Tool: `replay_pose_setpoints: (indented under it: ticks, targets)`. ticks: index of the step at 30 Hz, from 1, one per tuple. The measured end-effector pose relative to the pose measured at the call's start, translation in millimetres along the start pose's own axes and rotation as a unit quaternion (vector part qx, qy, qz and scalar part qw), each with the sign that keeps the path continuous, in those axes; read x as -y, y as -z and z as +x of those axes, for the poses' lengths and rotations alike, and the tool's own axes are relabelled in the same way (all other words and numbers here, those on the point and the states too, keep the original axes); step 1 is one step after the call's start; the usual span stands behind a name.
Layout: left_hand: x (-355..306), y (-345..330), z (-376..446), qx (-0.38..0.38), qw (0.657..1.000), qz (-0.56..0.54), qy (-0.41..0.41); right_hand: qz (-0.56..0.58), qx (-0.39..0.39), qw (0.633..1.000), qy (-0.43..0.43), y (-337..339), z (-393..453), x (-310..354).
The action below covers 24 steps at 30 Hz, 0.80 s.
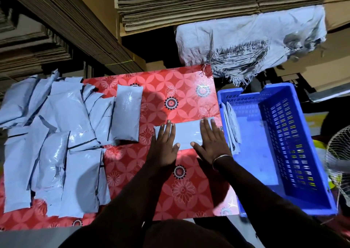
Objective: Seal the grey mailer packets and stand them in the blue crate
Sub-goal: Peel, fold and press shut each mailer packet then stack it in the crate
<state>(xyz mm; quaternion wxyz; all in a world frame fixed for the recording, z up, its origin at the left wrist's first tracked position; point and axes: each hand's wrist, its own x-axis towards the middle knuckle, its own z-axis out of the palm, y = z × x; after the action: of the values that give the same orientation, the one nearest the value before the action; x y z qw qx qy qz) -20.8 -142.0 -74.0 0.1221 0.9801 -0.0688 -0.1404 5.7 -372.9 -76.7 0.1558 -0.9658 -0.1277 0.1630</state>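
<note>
Stacks of flat cardboard (189, 7) stand behind a table with a red flowered cloth (180, 88). Both hands lie flat and open on one grey mailer packet (186, 135), pressing it down, not gripping it. The left hand (164, 145) covers its left end and the right hand (211, 140) covers its right end. The packet's long side runs left to right between them. It looks smooth, thin and a bit shiny. The blue crate (295, 153) sits just right of the right hand, so that hand is nearer, and two packets (232, 126) stand inside. A heap of packets (56, 140) waits left of the left hand.
</note>
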Motion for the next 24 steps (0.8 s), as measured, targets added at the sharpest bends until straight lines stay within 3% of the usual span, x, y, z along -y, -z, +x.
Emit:
replay_pose_setpoints:
  ticks: [6, 11, 13, 15, 18, 21, 24]
  targets:
    - [-4, 14, 3, -0.030, 0.999, -0.019, 0.013, 0.040, 0.044, 0.995, -0.080, 12, -12, -25]
    - [-8, 23, 16, -0.158, 0.987, -0.004, -0.024, 0.092, -0.120, 0.988, -0.027, 25, -50, -11]
    - [-9, 27, 23, -0.136, 0.990, -0.010, -0.037, 0.155, -0.130, 0.979, -0.035, 24, -64, 3]
    - [-13, 28, 27, -0.096, 0.995, -0.011, -0.038, 0.274, -0.075, 0.958, -0.048, 13, -73, 14]
    - [-31, 33, 27, -0.018, 1.000, -0.013, 0.014, 0.393, -0.037, 0.916, -0.071, 2, -77, 22]
    - [-51, 31, 23, 0.060, 0.993, -0.077, 0.061, 0.457, -0.060, 0.877, -0.133, 7, -73, 19]
    - [-76, 32, 22, 0.082, 0.974, -0.197, 0.079, 0.523, -0.106, 0.828, -0.172, 15, -73, 1]
